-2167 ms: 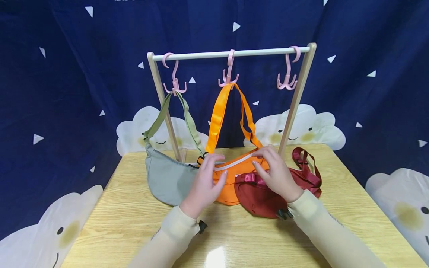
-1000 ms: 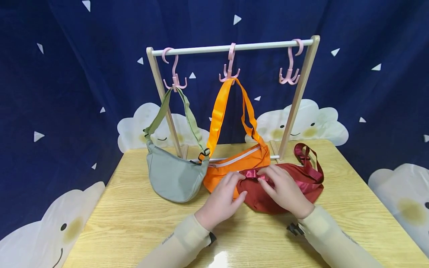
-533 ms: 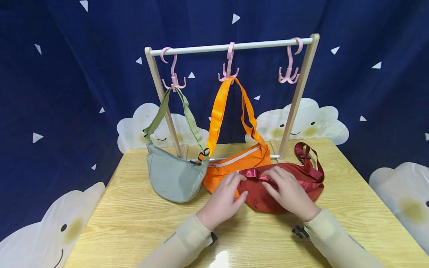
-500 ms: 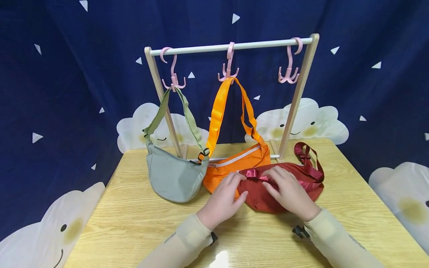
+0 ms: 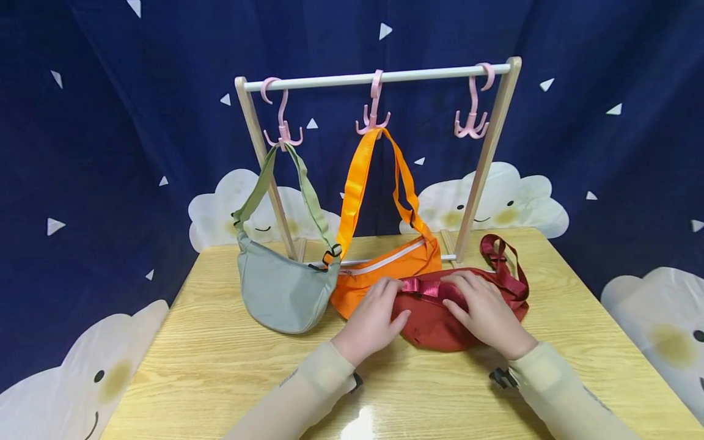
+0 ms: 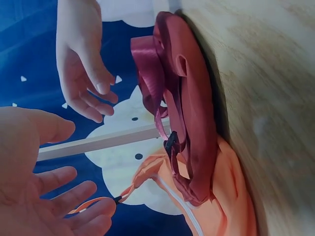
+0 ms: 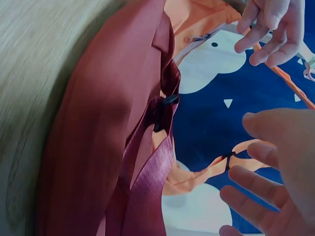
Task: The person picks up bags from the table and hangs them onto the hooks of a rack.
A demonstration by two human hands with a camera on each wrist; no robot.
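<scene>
Red bag lay below, long axis left-to-right | my right hand hung nearer its middle than my left hand | both loosely spread, holding nothing

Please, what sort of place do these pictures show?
Probably a staged tabletop display: a rack with bag straps on pink hooks, a wood-grained table, and a blue cloth-like backdrop with smiling clouds.
</scene>
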